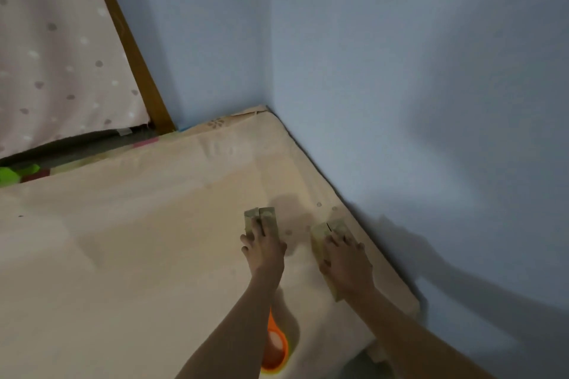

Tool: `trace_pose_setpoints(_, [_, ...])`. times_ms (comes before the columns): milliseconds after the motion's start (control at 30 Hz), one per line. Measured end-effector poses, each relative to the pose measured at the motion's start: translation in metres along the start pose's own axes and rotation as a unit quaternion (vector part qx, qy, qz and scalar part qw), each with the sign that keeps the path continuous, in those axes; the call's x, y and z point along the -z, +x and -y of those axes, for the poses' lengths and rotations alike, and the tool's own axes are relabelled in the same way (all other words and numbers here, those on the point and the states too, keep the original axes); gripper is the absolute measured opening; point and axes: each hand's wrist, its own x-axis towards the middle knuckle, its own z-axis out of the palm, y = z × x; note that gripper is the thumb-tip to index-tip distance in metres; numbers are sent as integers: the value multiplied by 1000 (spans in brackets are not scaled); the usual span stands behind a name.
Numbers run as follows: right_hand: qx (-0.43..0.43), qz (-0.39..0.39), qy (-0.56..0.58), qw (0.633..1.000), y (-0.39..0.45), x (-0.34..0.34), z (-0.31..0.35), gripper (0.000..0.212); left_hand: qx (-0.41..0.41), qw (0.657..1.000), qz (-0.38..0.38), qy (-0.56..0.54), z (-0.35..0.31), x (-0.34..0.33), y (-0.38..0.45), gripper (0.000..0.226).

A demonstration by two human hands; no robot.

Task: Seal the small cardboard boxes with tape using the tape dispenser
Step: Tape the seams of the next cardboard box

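Two small cardboard boxes lie on a beige mat near the wall. My left hand (264,248) rests on top of the left box (263,215), fingers curled over its sides; the box's top flaps meet at a seam. My right hand (346,260) lies over the right box (323,235), fingers wrapped around it, and a slit shows between its flaps. An orange tape dispenser (275,348) with a white roll sits on the mat near me, partly hidden under my left forearm.
The beige mat (138,240) fills the floor up to the blue wall (400,101), which runs close along the right box. A wooden bed frame (135,55) with a spotted sheet stands at the far left. Green and red items (21,174) lie beneath it.
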Motion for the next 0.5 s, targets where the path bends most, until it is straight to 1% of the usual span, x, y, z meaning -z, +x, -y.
trace_pose_setpoints(100, [40,15,-7,999,14,-10,-9,57,25,1000,16,1,0,-23,13,76])
trace_pose_setpoints(200, [52,1,-9,999,23,-23,-21,58,53,998,25,-2,-1,-37,17,78])
trace_pose_setpoints(300, [76,36,2,996,27,-20,-27,61,53,998,28,1,-2,-40,13,85])
trace_pose_setpoints(333, [82,32,-5,996,27,-20,-30,61,53,998,33,2,-2,-40,11,85])
trace_pose_setpoints(400, [104,35,-6,994,25,-17,-36,59,58,998,34,6,-4,-37,7,81])
trace_pose_setpoints(467, [124,51,-25,991,25,-19,-47,55,56,998,21,19,-8,-30,2,74])
trace_pose_setpoints(500, [141,46,-34,988,24,-19,-54,56,55,998,15,22,-10,-28,2,70])
